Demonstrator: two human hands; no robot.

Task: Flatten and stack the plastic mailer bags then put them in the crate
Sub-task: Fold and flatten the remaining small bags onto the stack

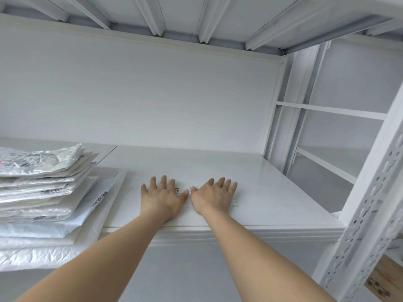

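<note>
Left hand (162, 198) and right hand (214, 197) pressing down, fingers spreading wide, flattening a white mailer bag (188, 209), its long axis blending into the shelf (272, 192), cannot tell.

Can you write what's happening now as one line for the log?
step: flattening | left hand: flat, pressing mailer bag | right hand: flat, pressing same bag | stack of bags: left on shelf | crate: not in view

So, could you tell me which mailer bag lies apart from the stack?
The white bag under the left hand and right hand; the others are piled in the stack.
</note>
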